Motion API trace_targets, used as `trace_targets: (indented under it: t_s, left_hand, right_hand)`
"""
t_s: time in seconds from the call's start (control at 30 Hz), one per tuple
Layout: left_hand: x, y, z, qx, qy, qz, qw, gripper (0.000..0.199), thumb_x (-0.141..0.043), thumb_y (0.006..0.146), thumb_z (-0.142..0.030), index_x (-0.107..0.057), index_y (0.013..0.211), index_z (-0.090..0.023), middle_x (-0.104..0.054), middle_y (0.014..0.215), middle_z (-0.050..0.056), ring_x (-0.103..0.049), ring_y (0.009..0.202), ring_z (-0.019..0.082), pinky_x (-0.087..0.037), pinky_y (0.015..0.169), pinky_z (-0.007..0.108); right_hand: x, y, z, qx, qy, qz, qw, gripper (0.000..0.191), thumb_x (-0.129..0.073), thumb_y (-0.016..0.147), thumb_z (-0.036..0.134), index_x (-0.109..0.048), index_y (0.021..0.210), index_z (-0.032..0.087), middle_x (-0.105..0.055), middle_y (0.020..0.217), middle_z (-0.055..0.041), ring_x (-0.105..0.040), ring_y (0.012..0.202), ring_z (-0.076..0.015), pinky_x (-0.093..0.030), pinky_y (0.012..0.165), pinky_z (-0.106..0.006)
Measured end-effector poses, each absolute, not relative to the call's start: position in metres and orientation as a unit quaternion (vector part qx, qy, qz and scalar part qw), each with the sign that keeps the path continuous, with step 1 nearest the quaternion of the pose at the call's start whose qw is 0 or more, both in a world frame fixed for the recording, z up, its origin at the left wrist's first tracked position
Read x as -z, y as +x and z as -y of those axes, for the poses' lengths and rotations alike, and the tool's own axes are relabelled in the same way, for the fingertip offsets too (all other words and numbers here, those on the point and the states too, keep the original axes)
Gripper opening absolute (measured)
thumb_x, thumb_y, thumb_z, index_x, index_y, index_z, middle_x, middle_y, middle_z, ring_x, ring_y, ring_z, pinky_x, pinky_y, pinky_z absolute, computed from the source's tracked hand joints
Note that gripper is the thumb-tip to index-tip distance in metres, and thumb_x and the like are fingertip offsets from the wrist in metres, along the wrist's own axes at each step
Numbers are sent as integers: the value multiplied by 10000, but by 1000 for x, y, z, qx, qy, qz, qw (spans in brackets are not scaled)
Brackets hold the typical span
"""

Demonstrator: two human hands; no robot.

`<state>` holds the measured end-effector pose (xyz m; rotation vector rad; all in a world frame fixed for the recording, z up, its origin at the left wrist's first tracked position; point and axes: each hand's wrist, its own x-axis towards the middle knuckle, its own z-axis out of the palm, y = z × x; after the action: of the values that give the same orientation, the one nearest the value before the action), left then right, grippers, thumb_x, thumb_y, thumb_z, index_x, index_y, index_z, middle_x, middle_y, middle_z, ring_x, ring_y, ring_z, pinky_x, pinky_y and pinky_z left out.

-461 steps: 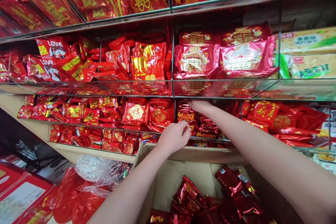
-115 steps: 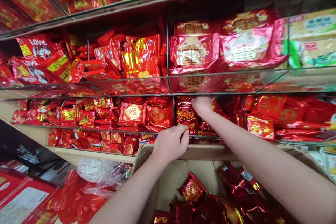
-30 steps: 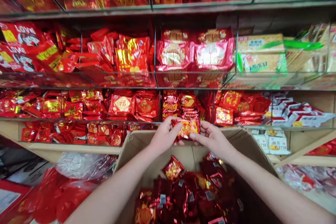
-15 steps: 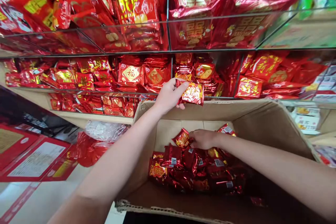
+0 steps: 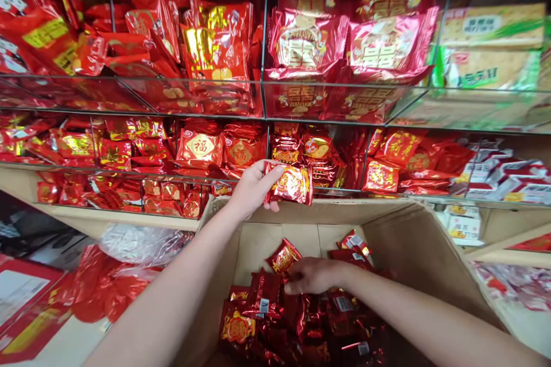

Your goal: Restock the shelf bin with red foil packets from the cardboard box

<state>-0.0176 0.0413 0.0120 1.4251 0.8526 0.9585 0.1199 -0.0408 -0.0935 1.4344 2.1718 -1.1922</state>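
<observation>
My left hand [image 5: 256, 186], at the front edge of the lower shelf, pinches a shiny red and gold snack packet [image 5: 293, 184] between thumb and fingers. Its printed face is toward me. Down in the cardboard box [image 5: 434, 241], my right hand [image 5: 316, 275] is curled over the heap of dark red snack packets [image 5: 264, 298]. Its fingertips are partly hidden, so what they grip cannot be made out. One packet [image 5: 284, 256] with a gold emblem lies tilted just beyond those fingers. Stacked packets [image 5: 317, 146] of similar look stand in the shelf compartment behind my left hand.
Clear dividers and a clear front strip [image 5: 193, 97] edge the shelves. Double-happiness packets [image 5: 307, 43] and green-and-tan packs [image 5: 491, 71] stand above. White boxes [image 5: 508, 178] fill the lower right. A red plastic bag [image 5: 97, 287] and clear wrap [image 5: 133, 241] lie left of the box.
The view has tilted up and shifted right, so everything appears lower and further left. My left hand keeps its packet; my right hand has moved slightly nearer me over the heap.
</observation>
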Motion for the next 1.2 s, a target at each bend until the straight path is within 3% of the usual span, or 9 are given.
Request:
trace_targets:
  t_s: [0.07,0.17,0.43,0.6,0.7,0.83,0.97,1.2]
  left_hand:
    - [-12,-18,-41,-405,612,-361,575,326,-560,723,-420,-509,925,-169,-557,557,-39,-497,293,70,-271,222,127]
    - [-11,-19,-40,-415,612,-360,569,317,-565,718,-426,-506,901,-175,-556,565,-43,-494,294,65,-267,223,127]
    - [-7,-17,-40,-422,622,-349,560,248,-544,750,-382,-500,872,-170,-547,575,-37,-475,299,58,-266,249,132]
    - [-4,-13,-41,-434,626,-344,549,228,-533,770,-365,-516,872,-163,-542,605,-33,-454,323,28,-284,302,108]
    - [-3,-11,-41,-427,633,-354,539,239,-528,777,-354,-523,898,-148,-525,618,-33,-482,378,33,-336,360,117]
    - [-3,-10,-41,-412,647,-384,513,306,-511,780,-395,-521,950,-141,-512,630,-28,-561,494,81,-387,425,151]
    - [-2,-11,-40,-402,667,-376,502,326,-483,796,-395,-506,995,-138,-527,680,-14,-595,557,115,-407,444,173]
    - [-5,-9,-33,-420,620,-407,523,283,-511,789,-344,-519,977,-132,-521,653,-20,-580,522,92,-388,417,136]
  right_hand:
    - [91,120,43,460,478,-738,125,348,-601,644,466,-607,825,169,-586,745,-9,-511,626,-136,-338,481,-210]
    - [89,119,47,484,481,-723,112,302,-697,564,341,-571,777,167,-522,662,32,-448,565,-101,-310,459,-192]
    - [94,136,32,432,580,-690,-33,220,-556,714,159,-471,916,143,-530,754,8,-474,643,-86,-394,593,-190]
    - [74,151,30,324,604,-728,1,256,-587,668,145,-527,917,135,-544,943,-102,-510,841,-193,-385,746,-293]
    - [66,148,46,249,566,-781,85,143,-566,703,219,-589,827,151,-573,863,-102,-534,828,-225,-388,725,-322]
    - [79,134,83,356,478,-777,199,287,-631,657,326,-612,874,138,-610,836,-106,-568,780,-246,-411,632,-311]
    - [101,125,105,325,434,-822,175,260,-523,746,263,-599,931,97,-620,873,-161,-581,819,-278,-412,639,-325]
    - [82,136,79,339,468,-804,141,206,-553,699,182,-564,902,145,-609,886,-105,-562,825,-225,-394,651,-284]
